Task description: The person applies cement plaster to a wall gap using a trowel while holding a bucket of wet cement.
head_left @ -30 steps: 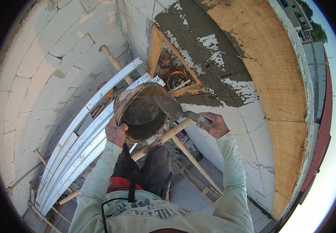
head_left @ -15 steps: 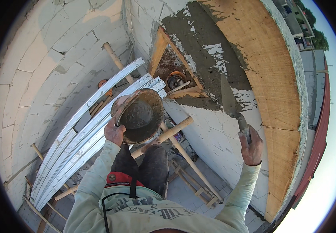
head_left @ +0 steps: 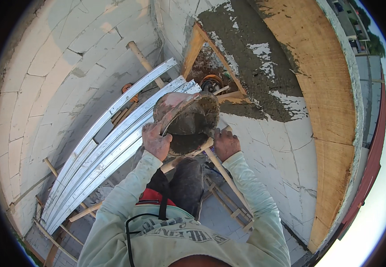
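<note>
My left hand (head_left: pixel 157 141) grips the near left rim of a round, mortar-smeared bucket (head_left: pixel 171 103). The bucket is tilted toward me, and grey wet mortar (head_left: pixel 188 123) coats its inside. At its right rim, my right hand (head_left: pixel 226 143) is closed, fingers curled against the bucket's edge. The trowel seen in that hand a moment earlier is hidden now, blade and handle alike. Beyond the bucket, fresh grey mortar (head_left: pixel 251 53) covers part of the white block wall (head_left: pixel 264 138), with bare white patches showing through, beside a triangular wooden frame (head_left: pixel 222 55).
Long shiny metal channels (head_left: pixel 108 142) lie stacked on the left, across wooden poles (head_left: pixel 141 60). A wide curved wooden board (head_left: pixel 326 102) edges the wall on the right. An orange container (head_left: pixel 211 82) sits inside the triangular opening. A wooden ladder-like piece (head_left: pixel 230 202) is below.
My right hand has moved left and down from the wall to the bucket's rim, and the trowel has gone out of sight. My left hand and the bucket have shifted right in view.
</note>
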Demonstrator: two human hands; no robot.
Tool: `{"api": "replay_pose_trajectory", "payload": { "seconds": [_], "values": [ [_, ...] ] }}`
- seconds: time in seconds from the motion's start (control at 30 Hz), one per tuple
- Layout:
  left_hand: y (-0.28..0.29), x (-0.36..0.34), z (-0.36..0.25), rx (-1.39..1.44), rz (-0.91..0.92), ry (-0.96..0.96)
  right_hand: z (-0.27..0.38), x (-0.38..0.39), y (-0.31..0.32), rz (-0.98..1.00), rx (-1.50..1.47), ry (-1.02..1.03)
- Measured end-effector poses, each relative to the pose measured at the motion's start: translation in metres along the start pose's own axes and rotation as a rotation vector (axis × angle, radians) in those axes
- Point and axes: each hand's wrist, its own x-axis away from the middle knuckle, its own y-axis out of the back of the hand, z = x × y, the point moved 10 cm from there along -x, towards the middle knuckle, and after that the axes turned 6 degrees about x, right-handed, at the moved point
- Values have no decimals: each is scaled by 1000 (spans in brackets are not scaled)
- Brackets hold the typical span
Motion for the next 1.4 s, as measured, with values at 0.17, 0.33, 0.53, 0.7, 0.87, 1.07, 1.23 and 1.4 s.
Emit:
{"api": "replay_pose_trajectory", "payload": {
  "seconds": [0.17,0.33,0.53,0.7,0.87,1.07,1.23,1.4],
  "values": [
    [13,-2,-9,240,62,196,-13,12,0,88,-366,-65],
    [23,-9,-7,523,-7,206,-45,25,65,82,-513,-82],
    [38,-13,-16,458,-42,215,-114,8,102,181,-834,-59],
    [37,-11,3,454,-39,237,-219,29,139,-132,-693,-453],
    [50,-1,26,396,-33,285,-205,143,252,-358,-735,-599],
    [36,-4,-4,323,25,268,-152,126,193,-158,-420,-400],
    [26,-4,-28,232,87,169,-67,63,122,12,-76,-201],
    [29,0,-66,112,75,24,-16,22,73,-75,122,-80]
  ]
}}
